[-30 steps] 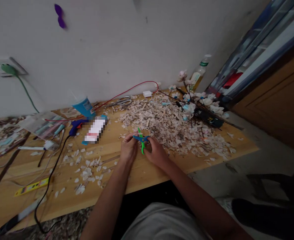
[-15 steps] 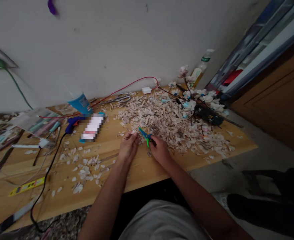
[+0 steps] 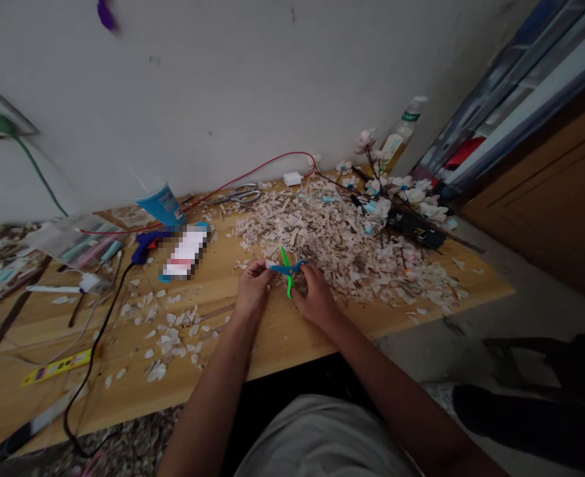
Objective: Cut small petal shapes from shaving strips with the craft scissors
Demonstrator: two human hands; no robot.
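My right hand [image 3: 317,296] grips the handles of small blue and green scissors [image 3: 291,269], whose blades are spread apart. The blue blade points left at the fingertips of my left hand [image 3: 253,285]. My left hand is closed in a pinch on a small pale petal [image 3: 268,264], partly hidden by the fingers. Behind both hands lies a wide heap of pale petals and scraps [image 3: 312,225]. Several loose petals [image 3: 169,341] are scattered on the wooden table [image 3: 277,344] left of my forearm.
A blue cup [image 3: 163,207], a phone [image 3: 187,253] and a purple glue gun [image 3: 146,246] with a black cord are at left. Large scissors [image 3: 245,193] lie near the wall. Flowered branches [image 3: 406,199] and a bottle [image 3: 401,136] are at right.
The small scissors have opened wide and turned, so the blue blade now points left at my left fingertips and the green one points up. Both hands have shifted slightly.
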